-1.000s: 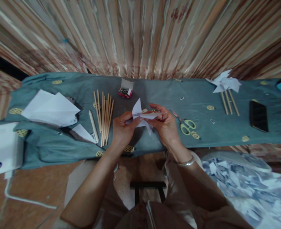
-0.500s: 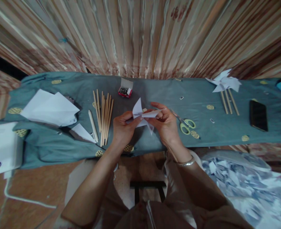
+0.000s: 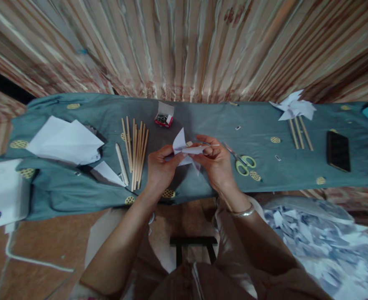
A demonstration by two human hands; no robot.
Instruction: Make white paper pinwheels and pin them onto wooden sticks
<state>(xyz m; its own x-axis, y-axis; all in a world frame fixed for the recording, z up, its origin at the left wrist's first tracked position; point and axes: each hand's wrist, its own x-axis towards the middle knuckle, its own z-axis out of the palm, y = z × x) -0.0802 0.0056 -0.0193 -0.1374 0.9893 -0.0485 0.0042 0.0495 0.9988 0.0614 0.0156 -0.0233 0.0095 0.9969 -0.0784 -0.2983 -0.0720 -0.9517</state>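
Observation:
Between my two hands, above the cloth-covered table, is a white paper pinwheel [image 3: 180, 141] with folded blades. My left hand [image 3: 162, 166] pinches its left side, thumb near the middle. My right hand [image 3: 217, 163] grips its right side, the index finger stretched beyond the paper. A small pale piece shows behind the centre; I cannot tell what it is. Scissors [image 3: 244, 162] with green handles lie just right of my right hand. Left of my left hand are several wooden sticks [image 3: 136, 154]. An open red box [image 3: 164, 116] of small metal pieces stands behind my hands.
White paper sheets [image 3: 65, 141], a folded paper piece [image 3: 108, 173] and a white pen-like stick [image 3: 121, 164] lie left. Finished pinwheels [image 3: 294, 109] on sticks and a dark phone [image 3: 338, 151] lie right. A white device [image 3: 4, 193] sits front left. A bag of paper scraps [image 3: 321, 246] stands lower right.
Both hands keep their hold on the pinwheel, which has shifted very slightly. Nothing else has visibly moved.

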